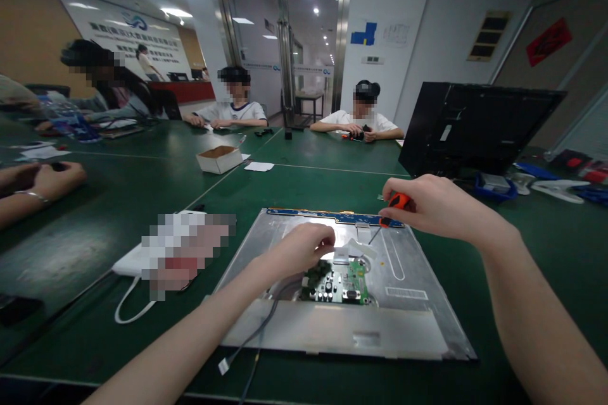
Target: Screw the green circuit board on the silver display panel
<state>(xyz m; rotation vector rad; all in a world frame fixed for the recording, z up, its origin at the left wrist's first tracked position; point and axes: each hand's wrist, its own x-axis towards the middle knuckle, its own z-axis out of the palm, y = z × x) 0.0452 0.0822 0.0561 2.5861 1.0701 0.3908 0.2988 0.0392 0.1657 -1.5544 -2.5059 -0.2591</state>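
Observation:
My right hand [430, 205] grips the orange and black handle of a screwdriver [398, 202]. The thin shaft slants down to the left, its tip near a whitish strip of film or tape [356, 248] on the metal back of a display panel [413, 266]. Over the panel's middle is my left hand [308, 243], fingers curled together; what they hold, if anything, is hidden. Just below it lies a green circuit board [339, 281]. Along the panel's far edge runs a narrow blue board [308, 214]. A grey cable [266, 323] with a white plug hangs over the near edge.
A black monitor [475, 126] stands at the back right beside a blue tray [496, 190]. Left of the panel lie a white device with a cord [128, 262] and a blurred object. Farther off is a small cardboard box [218, 160]. Several people sit around the green table [142, 183].

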